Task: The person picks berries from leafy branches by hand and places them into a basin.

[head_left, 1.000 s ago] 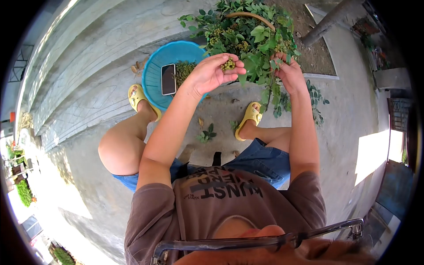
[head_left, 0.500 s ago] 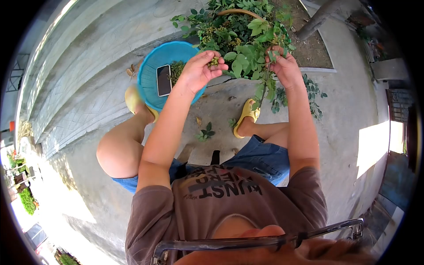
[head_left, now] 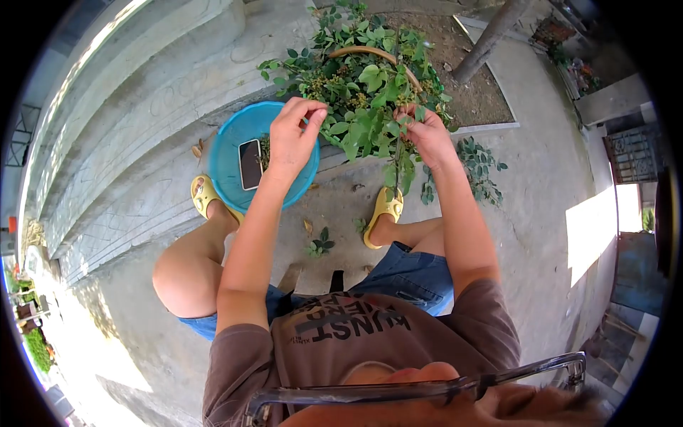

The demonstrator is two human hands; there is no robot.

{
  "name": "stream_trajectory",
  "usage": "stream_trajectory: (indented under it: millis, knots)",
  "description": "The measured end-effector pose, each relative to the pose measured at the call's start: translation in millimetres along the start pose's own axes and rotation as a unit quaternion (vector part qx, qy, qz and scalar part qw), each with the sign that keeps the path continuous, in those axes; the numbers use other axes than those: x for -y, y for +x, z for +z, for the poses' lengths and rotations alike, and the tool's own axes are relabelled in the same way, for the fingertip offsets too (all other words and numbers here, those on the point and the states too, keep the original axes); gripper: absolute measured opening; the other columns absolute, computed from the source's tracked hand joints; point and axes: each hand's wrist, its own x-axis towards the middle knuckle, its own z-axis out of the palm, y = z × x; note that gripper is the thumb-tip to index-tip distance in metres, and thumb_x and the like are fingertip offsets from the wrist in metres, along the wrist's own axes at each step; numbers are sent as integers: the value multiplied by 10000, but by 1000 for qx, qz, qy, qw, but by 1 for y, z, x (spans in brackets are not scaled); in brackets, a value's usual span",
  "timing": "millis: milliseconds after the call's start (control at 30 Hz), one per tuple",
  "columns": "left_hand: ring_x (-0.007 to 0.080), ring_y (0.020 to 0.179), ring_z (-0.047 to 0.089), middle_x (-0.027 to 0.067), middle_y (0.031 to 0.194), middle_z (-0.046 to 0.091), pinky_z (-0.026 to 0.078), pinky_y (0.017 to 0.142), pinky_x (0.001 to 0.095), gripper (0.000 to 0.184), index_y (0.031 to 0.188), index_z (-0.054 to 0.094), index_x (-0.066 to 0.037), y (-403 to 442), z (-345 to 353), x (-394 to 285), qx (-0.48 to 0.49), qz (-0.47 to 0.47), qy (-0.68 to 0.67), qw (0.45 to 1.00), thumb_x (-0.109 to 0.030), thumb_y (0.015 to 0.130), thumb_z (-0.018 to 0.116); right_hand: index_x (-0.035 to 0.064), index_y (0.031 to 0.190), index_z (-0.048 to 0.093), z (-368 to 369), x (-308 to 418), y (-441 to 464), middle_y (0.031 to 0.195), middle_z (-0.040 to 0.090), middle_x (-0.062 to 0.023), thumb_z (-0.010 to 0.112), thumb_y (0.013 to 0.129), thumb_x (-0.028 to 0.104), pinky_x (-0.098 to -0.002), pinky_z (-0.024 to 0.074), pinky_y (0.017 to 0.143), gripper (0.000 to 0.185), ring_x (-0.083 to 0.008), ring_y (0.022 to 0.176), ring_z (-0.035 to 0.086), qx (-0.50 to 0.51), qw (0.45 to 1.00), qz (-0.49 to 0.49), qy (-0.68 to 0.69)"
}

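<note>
Palm of left hand (head_left: 293, 142) hidden, handle (head_left: 377, 51) ends lost among leaves (head_left: 363, 132), basin's (head_left: 226, 160) contents partly behind wrist (head_left: 283, 171)

Phone (head_left: 250, 164) in the basin (head_left: 226, 153), leafy branches (head_left: 363, 128) to its right, one sandal (head_left: 204, 193) beside it.

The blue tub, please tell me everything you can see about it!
The blue tub is round, wide and open, with a wavy rim. It looks like plastic. It sits upright on the concrete, beside a yellow sandal. Inside are a dark-screened phone and a greenish heap. The left arm hides part of it.
</note>
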Motion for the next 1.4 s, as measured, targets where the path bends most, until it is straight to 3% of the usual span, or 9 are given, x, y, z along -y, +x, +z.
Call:
stream_trajectory:
  millis: [33,67,133,433,733,1133,1267,1333,1400]
  knots:
    - [127,739,563,47,877,615,453,639,242,112,948,668,-36,-1,4,-14,34,30,-38,998,-99,860,642,89,987,604,1,0,0,939,629,10,665,864,151,-257,440,719,151,-89,826,563,1,1000,0,0]
    - [181,704,567,57,841,600,463,605,282,91,900,659,-43,0,10,-32,38,69,-44,996,-65,812,674,65,999,610,2,0,-1,925,635,4,641,860,109,-258,450,738,149,-95,821,573,0,999,-8,-31]
    - [147,721,563,47,860,591,461,635,255,143,952,672,-46,2,20,-44,63,128,-34,989,-46,809,674,42,1011,615,4,1,-3,912,640,-1,617,856,67,-258,461,756,157,-101,817,584,-2,998,-15,-62]
    - [258,824,543,77,876,529,463,691,348,359,993,631,-57,13,46,-41,55,176,50,982,-60,661,768,28,893,594,12,2,-9,824,588,28,592,837,30,-235,415,711,56,-64,764,509,25,984,-81,-155]
    - [252,783,543,74,871,517,462,635,348,279,885,596,-43,19,42,-29,41,233,76,969,-35,658,757,20,885,580,13,2,-8,790,568,20,589,809,8,-247,415,685,78,-73,751,504,38,968,-101,-226]
    - [207,749,524,64,843,487,438,630,314,135,816,588,-21,8,42,-26,55,136,-2,989,-62,722,676,0,872,585,16,0,-7,803,550,-19,617,795,18,-270,426,693,86,-109,767,522,63,955,-144,-251]
    - [194,724,503,61,827,477,425,612,305,129,811,580,-14,6,43,-24,60,76,-33,995,-66,721,657,-9,889,586,23,9,-11,807,550,-58,621,788,27,-284,435,681,113,-167,760,550,43,918,-199,-340]
    - [245,760,539,62,803,510,464,625,345,116,748,578,-31,9,41,-22,47,75,45,995,-102,702,659,-9,888,589,24,10,-11,806,552,-72,622,783,30,-291,440,675,117,-191,755,561,32,901,-230,-366]
    - [231,731,536,62,797,508,460,611,332,113,738,573,-29,10,38,-23,25,92,82,992,-101,703,652,-9,870,554,22,11,-12,830,549,-80,647,764,29,-279,435,718,146,-200,786,555,-2,868,-243,-433]
